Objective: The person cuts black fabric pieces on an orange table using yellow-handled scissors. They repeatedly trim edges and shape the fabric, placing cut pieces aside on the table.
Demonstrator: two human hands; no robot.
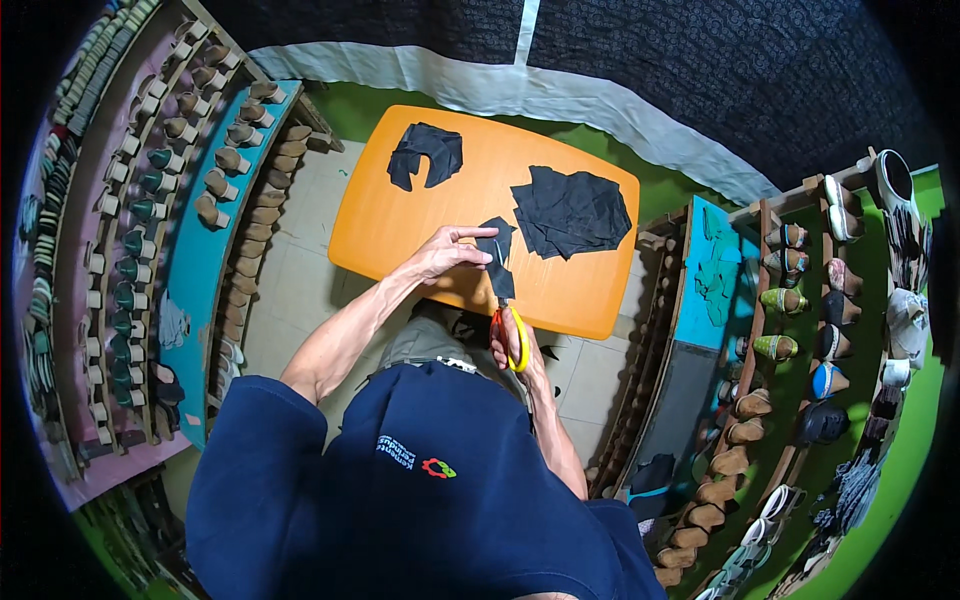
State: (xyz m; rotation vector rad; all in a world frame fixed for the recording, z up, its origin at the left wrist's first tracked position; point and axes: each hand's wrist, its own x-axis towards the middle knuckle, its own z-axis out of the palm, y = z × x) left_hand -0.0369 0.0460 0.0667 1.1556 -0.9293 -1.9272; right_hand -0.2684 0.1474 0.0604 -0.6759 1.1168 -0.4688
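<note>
Near the front edge of an orange table (365, 220), my left hand (448, 255) pinches a small black piece of material (497, 284) between fingers and thumb. My right hand (506, 335) is closed around the yellow and red handles of a pair of scissors (522, 348). The scissors point away from me at the black piece, whose near part hides some of the blades. Just right of the piece lies a loose pile of black cut pieces (575, 212). Farther back on the left sit a few curved black pieces (440, 152), with a notch facing me.
Racks of shoe lasts (130, 270) stand on the left, beside a blue panel (190, 300). More shelves with lasts and shoes (775, 300) are on the right, with green scraps (717, 268) on a blue surface. A dark curtain (680, 80) hangs behind the table.
</note>
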